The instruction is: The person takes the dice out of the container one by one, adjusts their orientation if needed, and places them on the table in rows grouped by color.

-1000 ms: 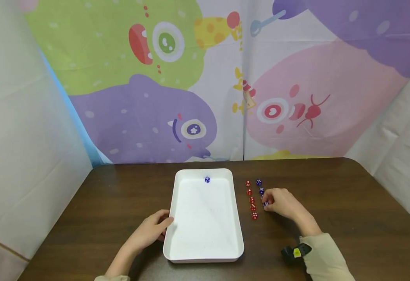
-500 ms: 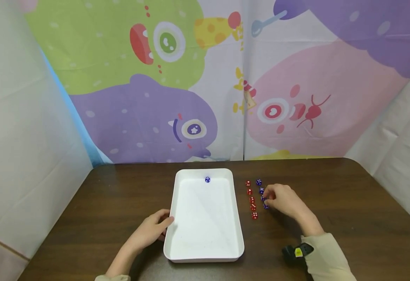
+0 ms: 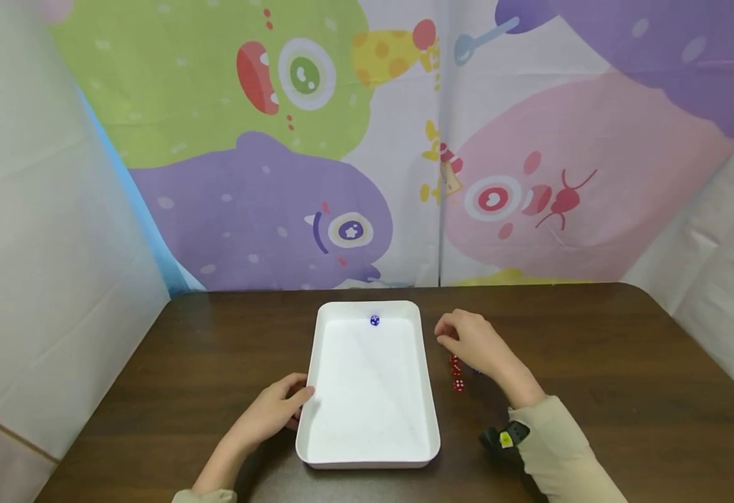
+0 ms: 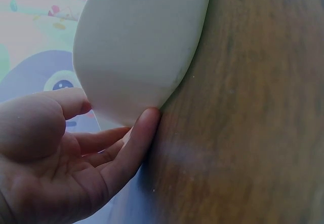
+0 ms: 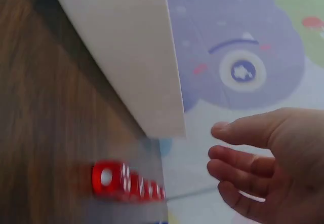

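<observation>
My left hand [image 3: 275, 411] holds the near-left side of a white tray [image 3: 367, 405]. In the left wrist view its thumb touches the rim, and the fingertips press low against the outer wall. My right hand [image 3: 474, 342] hovers right of the tray above rows of dice, fingers loosely bent and holding nothing. Red dice [image 3: 458, 385] show below that hand; the farther ones are hidden behind it. Of the blue dice row, only a bit of one blue die [image 3: 477, 371] peeks out. In the right wrist view, the red dice [image 5: 107, 177] line up on the table, blurred.
One blue die [image 3: 375, 321] lies inside the tray at its far end. The dark wooden table [image 3: 216, 349] ends at a cartoon-printed cloth [image 3: 266, 209]. Pale cloths [image 3: 46, 209] hang at both sides.
My right hand has left the near end of the blue dice row and moved up and left, over the red row's far end. The left hand stays at the tray.
</observation>
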Demonstrator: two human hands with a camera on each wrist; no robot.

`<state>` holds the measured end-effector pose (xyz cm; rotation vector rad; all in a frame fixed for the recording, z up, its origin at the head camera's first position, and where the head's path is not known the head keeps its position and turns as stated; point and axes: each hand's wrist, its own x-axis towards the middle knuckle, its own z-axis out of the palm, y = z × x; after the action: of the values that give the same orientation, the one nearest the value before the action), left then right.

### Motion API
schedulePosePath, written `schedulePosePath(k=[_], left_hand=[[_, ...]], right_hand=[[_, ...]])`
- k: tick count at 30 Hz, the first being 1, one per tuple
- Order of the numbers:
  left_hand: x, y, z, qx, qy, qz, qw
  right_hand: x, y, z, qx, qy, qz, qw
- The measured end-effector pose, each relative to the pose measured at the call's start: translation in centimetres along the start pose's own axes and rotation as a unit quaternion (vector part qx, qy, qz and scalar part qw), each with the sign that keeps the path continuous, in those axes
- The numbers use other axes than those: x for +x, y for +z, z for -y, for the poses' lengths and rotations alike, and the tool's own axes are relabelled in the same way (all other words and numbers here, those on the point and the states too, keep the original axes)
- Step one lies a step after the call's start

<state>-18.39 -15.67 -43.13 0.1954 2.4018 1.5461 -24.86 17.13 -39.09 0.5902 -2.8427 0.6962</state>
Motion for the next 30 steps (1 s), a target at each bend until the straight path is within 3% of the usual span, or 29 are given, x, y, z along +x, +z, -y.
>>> schedulePosePath(k=[8, 18, 23, 30], left_hand=[[0.2, -0.3, -0.2, -0.011, 0.009, 0.0, 0.9999], [0.2, -0.1, -0.3, -0.005, 0.011, 0.005, 0.9999], [0.0, -0.1, -0.4, -0.013, 0.008, 0.004, 0.9999], [-0.3, -0.1, -0.4, 0.005, 0.011, 0.005, 0.9999]], right_hand=[[2.7, 0.8, 2.3, -0.03, -0.061, -0.01, 0.9976], [4.2, 1.0, 3.5, -0.066, -0.099, 0.027, 0.9926], [4.9, 1.9, 3.9, -0.091, -0.131, 0.06, 0.9854], [5.7, 3.5, 4.2, -0.116, -0.143, 0.118, 0.9758]])
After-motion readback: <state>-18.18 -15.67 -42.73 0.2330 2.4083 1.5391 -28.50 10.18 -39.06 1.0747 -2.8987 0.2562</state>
